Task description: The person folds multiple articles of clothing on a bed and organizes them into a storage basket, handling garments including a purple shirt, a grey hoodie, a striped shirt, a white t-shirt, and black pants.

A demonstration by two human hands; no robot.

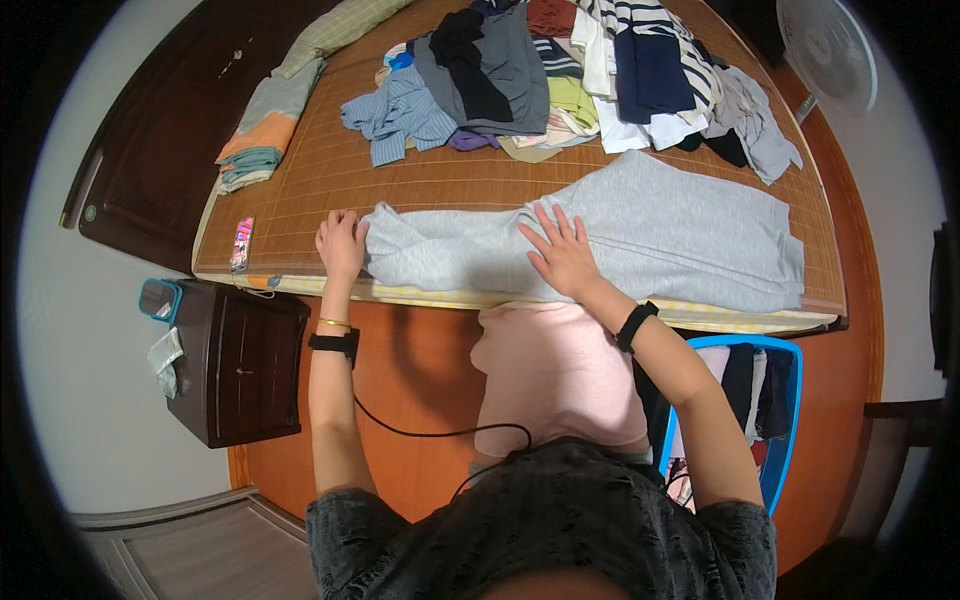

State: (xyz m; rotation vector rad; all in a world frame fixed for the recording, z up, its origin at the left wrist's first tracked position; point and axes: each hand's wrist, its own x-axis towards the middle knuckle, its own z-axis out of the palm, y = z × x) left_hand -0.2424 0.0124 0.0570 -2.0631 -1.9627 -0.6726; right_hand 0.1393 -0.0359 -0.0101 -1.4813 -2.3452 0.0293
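A pair of light grey sweatpants point(675, 225), folded lengthwise, lies along the near edge of the bed, its wide waist end on the right. At the narrow leg end, my left hand point(343, 244) has its fingers curled against the hem; the fingertips are partly hidden. My right hand point(562, 255) rests flat on the middle of the sweatpants, fingers spread. The cloth is puckered beside my left hand and smoother towards the waist.
Heaped clothes point(487, 75) cover the far side of the bed mat point(300, 180). A phone point(241, 244) lies near the left edge, beyond it a folded cloth stack point(259, 139). A dark nightstand point(247, 367) stands left. A blue bin point(787, 420) of clothes sits right; a black cable point(420, 433) hangs below.
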